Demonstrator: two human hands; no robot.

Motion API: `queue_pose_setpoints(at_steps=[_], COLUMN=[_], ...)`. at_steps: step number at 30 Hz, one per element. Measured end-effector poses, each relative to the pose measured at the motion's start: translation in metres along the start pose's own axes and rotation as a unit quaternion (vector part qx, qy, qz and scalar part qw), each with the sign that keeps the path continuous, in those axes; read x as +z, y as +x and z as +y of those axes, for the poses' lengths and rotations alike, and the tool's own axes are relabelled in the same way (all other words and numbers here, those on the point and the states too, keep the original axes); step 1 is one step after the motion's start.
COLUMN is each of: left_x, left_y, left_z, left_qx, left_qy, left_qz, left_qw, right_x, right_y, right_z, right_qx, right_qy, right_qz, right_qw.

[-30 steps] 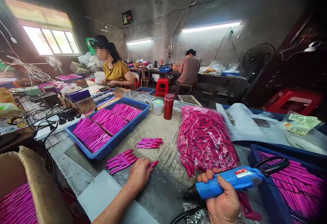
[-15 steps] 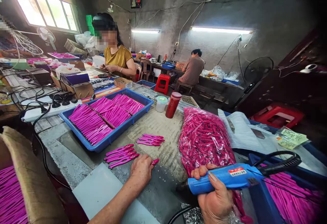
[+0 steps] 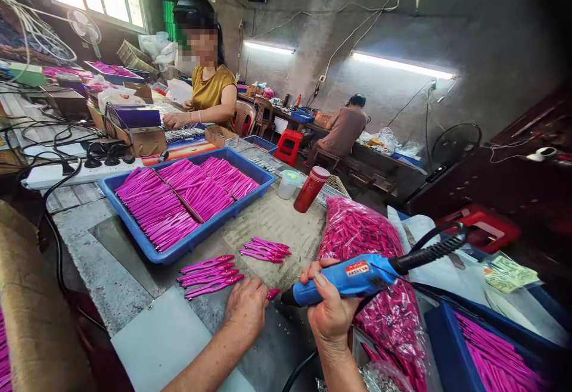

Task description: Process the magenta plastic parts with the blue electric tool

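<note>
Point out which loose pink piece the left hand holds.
The lone piece whose tip pokes out from the left hand, facing the blue power tool; the other loose ones lie in two groups.

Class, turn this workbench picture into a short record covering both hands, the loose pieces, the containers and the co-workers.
Left hand: holding a pink piece, only its end visible
Right hand: gripping a blue power tool, dark nose towards that piece
Loose pieces: two pink groups, one nearer, one farther
Blue tray: filled with pink sticks
Clear bag: full of pink parts
Beyond: lidded tub, red canister
Co-workers: one in a yellow top, one in brown
</note>
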State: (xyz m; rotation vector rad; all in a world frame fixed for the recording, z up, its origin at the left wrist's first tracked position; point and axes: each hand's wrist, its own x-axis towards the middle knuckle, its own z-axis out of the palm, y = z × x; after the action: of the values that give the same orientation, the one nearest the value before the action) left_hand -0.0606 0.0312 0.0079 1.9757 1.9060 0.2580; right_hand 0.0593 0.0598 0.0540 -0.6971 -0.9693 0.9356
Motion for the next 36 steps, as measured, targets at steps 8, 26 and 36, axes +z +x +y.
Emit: queue_pose_setpoints(at_steps=[8, 26, 36], left_x=[0.007, 0.006, 0.003], left_y=[0.001, 0.0, 0.0], left_z=[-0.002, -0.001, -0.001], left_qx=[0.002, 0.002, 0.008], left_qy=[-0.023, -0.023, -0.016], left_qz=[0.012, 0.011, 0.013], left_qw=[1.0, 1.0, 1.0], right_x=[0.006, 0.006, 0.016], right_y=[0.003, 0.002, -0.001], right_z=[0.008, 0.013, 0.014], right_qx=[-0.005, 0.003, 0.007], right_qy=[-0.003, -0.014, -0.042], right_qz=[-0.021, -0.035, -0.028], right_qw=[1.0, 0.999, 0.999])
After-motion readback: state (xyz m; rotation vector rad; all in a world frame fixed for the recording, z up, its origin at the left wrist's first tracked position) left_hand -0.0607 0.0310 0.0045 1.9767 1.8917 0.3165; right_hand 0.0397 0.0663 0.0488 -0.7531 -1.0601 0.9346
